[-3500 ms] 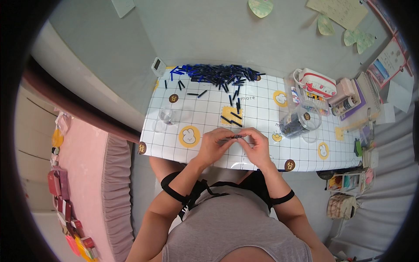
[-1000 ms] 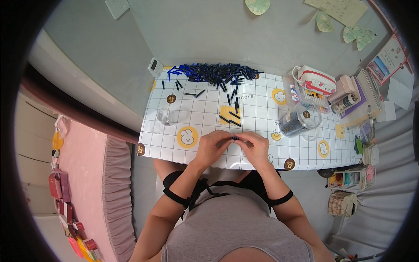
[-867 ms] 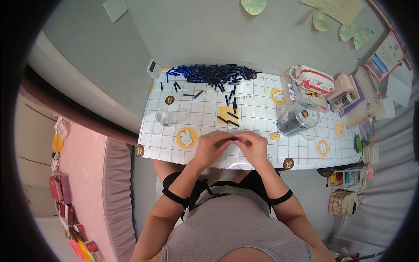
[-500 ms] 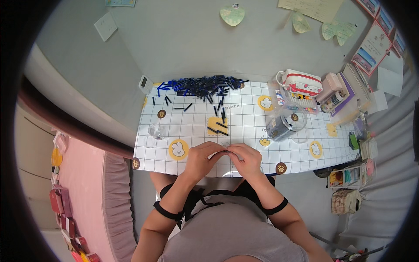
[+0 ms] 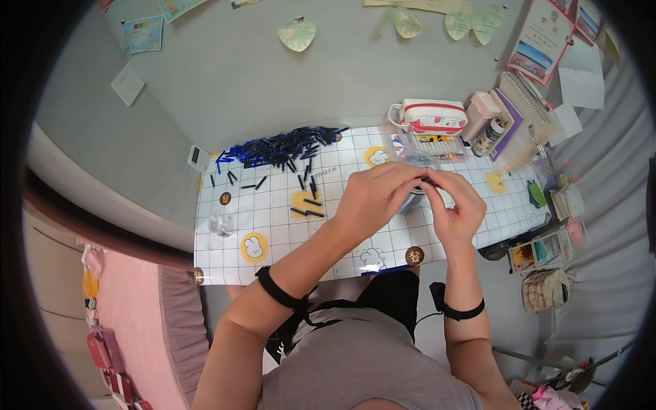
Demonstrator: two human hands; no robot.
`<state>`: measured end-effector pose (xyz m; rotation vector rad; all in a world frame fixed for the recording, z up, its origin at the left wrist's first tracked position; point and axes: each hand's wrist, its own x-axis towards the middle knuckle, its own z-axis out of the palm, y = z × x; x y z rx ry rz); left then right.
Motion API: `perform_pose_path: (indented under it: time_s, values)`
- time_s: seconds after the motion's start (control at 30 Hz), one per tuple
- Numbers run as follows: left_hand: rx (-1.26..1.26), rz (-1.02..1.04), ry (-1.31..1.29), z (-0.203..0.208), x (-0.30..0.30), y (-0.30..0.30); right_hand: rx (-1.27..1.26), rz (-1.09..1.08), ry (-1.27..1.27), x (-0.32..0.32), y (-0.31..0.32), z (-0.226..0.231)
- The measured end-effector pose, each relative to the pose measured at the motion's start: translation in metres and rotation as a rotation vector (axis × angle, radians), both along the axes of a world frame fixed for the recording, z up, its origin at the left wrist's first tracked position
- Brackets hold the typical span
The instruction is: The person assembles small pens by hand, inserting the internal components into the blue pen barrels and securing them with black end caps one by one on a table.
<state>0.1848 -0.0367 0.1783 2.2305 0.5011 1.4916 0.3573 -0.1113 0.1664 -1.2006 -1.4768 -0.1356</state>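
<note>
My left hand (image 5: pixel 374 195) and my right hand (image 5: pixel 459 205) meet above a clear round jar (image 5: pixel 412 202) on the right of the table. Their thumbs and fingertips are pinched together around a small dark ink cartridge (image 5: pixel 425 180), mostly covered by the fingers. The hands hide much of the jar; dark contents show through its wall. At the back left lies a heap of dark blue-black ink cartridges (image 5: pixel 277 149). Several loose ones (image 5: pixel 307 208) are scattered in front of it, some on a yellow square printed on the table cover.
A small clear cup (image 5: pixel 220 225) stands at the table's left. Behind the jar are a white-and-red pencil case (image 5: pixel 432 117) and a clear box of coloured pens (image 5: pixel 437 147). A pink container (image 5: pixel 482 109), a bottle (image 5: pixel 489 137) and notebooks (image 5: pixel 523 96) line the back right.
Both hands have moved together from the table's front middle to the right and away from me, over the jar, still pinched together. The view has turned to the right.
</note>
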Motion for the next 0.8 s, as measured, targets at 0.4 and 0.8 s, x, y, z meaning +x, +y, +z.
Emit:
perform_pose_path:
  time_s: [0.4, 0.8]
  values:
    - [0.097, 0.111, 0.116, -0.051, 0.029, 0.022, -0.151, -0.053, -0.219, 0.035, 0.017, -0.026]
    - [-0.175, 0.430, 0.290, -0.087, -0.139, 0.022, -0.174, 0.109, -0.060, -0.059, -0.001, -0.038]
